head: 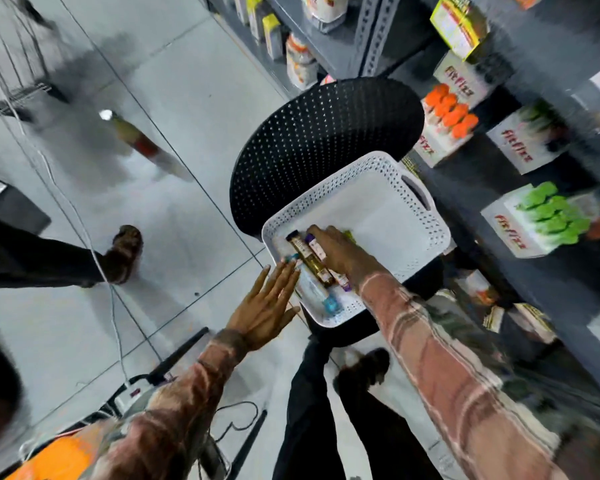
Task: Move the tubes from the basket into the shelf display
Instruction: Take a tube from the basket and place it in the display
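A white perforated basket (388, 209) sits on a black dotted chair (326, 133) in the middle of the frame; its far half is bare, and the tubes (312, 263) lie bunched in its near-left corner, an amber one beside a white-and-purple one, with a pale tube with a blue cap nearer the lower rim. The right hand (340, 251) reaches down into the basket from the lower right, palm down over the tubes, fingers touching the purple-capped one; whether it has closed on any tube I cannot tell, since the hand hides its own grasp. The left hand (264, 306) hangs flat and spread just left of the basket's rim, fingers apart, holding nothing, fingertips close to the near-left edge. Both sleeves are a faded pinkish plaid. Along the right side of the frame runs the grey shelf display (465, 174); it carries white boxes (447, 126) packed with orange-capped tubes above and green-capped ones lower down. Another person's sandalled foot (125, 254) stands on the grey tiled floor at the left.
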